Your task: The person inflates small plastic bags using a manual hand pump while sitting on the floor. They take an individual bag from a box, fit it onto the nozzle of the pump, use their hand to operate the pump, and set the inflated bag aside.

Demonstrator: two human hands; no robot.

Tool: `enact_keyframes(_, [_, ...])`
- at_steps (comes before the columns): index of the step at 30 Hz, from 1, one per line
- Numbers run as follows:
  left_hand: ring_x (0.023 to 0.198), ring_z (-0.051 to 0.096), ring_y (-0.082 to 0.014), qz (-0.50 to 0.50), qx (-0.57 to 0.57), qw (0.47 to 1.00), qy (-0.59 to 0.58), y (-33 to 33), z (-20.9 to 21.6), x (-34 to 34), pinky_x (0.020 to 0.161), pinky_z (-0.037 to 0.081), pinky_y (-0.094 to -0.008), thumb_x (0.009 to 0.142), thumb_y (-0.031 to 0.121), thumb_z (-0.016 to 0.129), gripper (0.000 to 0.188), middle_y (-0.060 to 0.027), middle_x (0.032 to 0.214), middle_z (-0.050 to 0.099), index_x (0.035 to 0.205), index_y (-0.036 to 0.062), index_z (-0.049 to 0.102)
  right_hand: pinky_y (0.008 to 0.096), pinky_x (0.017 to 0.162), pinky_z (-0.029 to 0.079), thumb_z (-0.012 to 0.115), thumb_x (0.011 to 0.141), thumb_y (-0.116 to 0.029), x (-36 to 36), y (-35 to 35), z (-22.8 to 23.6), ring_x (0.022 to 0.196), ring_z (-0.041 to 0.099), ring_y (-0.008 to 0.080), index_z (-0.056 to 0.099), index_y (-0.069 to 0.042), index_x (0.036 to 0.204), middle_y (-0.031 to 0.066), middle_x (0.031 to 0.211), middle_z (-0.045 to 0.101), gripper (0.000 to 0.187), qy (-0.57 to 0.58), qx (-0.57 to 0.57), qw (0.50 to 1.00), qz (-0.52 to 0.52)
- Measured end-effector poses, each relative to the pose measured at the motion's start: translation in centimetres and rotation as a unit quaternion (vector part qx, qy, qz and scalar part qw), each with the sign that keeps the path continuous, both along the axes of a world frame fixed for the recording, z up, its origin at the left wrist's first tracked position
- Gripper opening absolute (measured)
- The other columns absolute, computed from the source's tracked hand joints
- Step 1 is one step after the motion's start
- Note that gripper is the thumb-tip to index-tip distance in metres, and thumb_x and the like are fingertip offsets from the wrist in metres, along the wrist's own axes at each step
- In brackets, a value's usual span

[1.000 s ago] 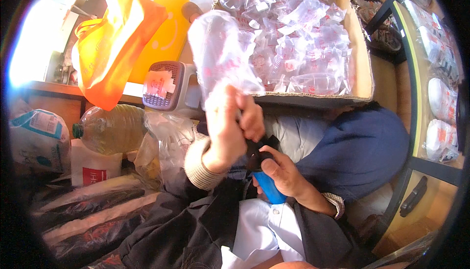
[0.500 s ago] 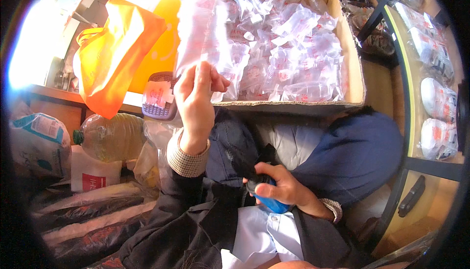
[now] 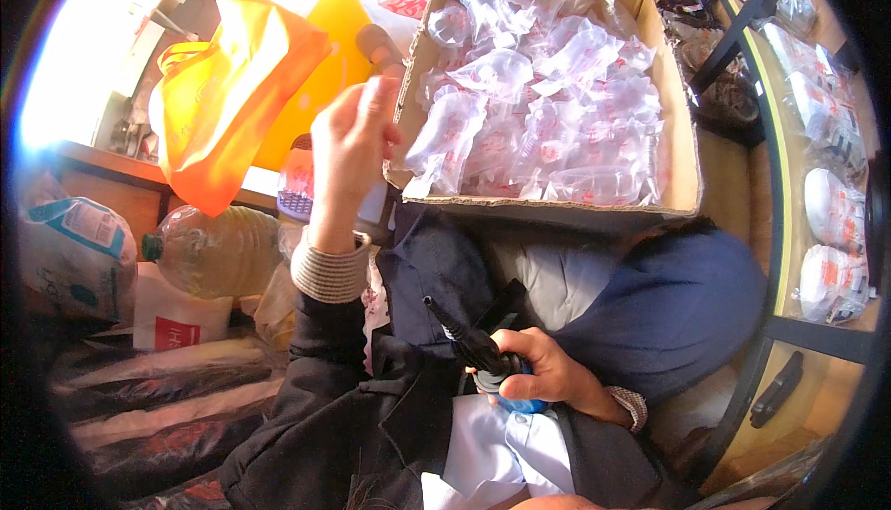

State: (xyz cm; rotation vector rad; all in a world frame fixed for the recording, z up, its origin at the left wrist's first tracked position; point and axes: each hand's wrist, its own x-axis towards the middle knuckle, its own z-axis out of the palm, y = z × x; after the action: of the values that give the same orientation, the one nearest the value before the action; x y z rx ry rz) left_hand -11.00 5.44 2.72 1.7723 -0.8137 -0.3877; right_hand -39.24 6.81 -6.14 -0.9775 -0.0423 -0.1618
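In my right hand (image 3: 548,375) is a blue handheld tool with a black tapered nozzle (image 3: 473,345); its exact kind is unclear. The nozzle points up and left, and my fingers wrap round the blue body close to my white shirt. My left hand (image 3: 345,139) is raised beside the left wall of an open cardboard box (image 3: 685,153). Its fingers are closed together, and whether anything small is between them cannot be seen. Clear plastic packets with red print (image 3: 557,129) fill the box.
An orange bag (image 3: 232,92) stands left of my left hand, with a purple basket (image 3: 295,204) below it. A large clear bottle with a green cap (image 3: 213,250) lies at left. Shelves with wrapped goods (image 3: 831,204) line the right side.
The long clear plastic packet by my left hand is no longer seen there. That hand has moved slightly left. The tool's nozzle now shows more plainly in my right hand.
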Motion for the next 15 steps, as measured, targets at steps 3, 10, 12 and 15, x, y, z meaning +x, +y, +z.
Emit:
enact_keyframes(3, [0.048, 0.05, -0.006, 0.116, -0.003, 0.992, -0.049, 1.8, -1.8, 5.1, 0.048, 0.041, -0.0211, 0.093, 0.029, 0.057, 0.03, -0.0034, 0.056, 0.057, 0.093, 0.0007, 0.067, 0.0241, 0.065, 0.043, 0.068, 0.085, -0.031, -0.3, 0.1, -0.1, 0.072, 0.053, 0.0068, 0.059, -0.002, 0.105, 0.0017, 0.077, 0.058, 0.037, 0.027, -0.003, 0.999, -0.028])
enact_keyframes(10, [0.076, 0.066, -0.0218, 0.18, 0.23, 0.937, -0.194, 12.1, -16.9, 23.1, 0.074, 0.05, -0.0333, 0.078, 0.025, 0.068, 0.025, -0.013, 0.078, 0.069, 0.087, 0.0017, 0.071, 0.0255, 0.063, 0.049, 0.069, 0.085, -0.037, 0.4, 0.9, -0.2, 0.068, 0.061, 0.0104, 0.058, -0.003, 0.109, 0.0043, 0.077, 0.062, 0.044, 0.022, 0.078, 0.996, -0.048])
enact_keyframes(12, [0.082, 0.065, -0.0208, 0.161, 0.157, 0.969, -0.102, 13.1, -21.1, 24.2, 0.076, 0.05, -0.0314, 0.074, 0.024, 0.072, 0.03, -0.0119, 0.087, 0.07, 0.093, 0.0015, 0.07, 0.0265, 0.064, 0.05, 0.069, 0.084, -0.04, 0.3, 1.0, -0.4, 0.069, 0.061, 0.0118, 0.057, -0.002, 0.11, 0.0058, 0.08, 0.063, 0.047, 0.04, 0.098, 0.993, -0.047])
enact_keyframes(15, [0.081, 0.063, -0.02, 0.181, 0.085, 0.967, -0.159, 15.7, -25.5, 26.5, 0.076, 0.05, -0.032, 0.071, 0.028, 0.076, 0.036, -0.0103, 0.086, 0.067, 0.096, 0.0019, 0.068, 0.0281, 0.065, 0.051, 0.068, 0.084, -0.042, 0.6, 1.2, -0.6, 0.07, 0.063, 0.014, 0.056, -0.001, 0.112, 0.0083, 0.085, 0.063, 0.051, 0.038, 0.13, 0.99, -0.031])
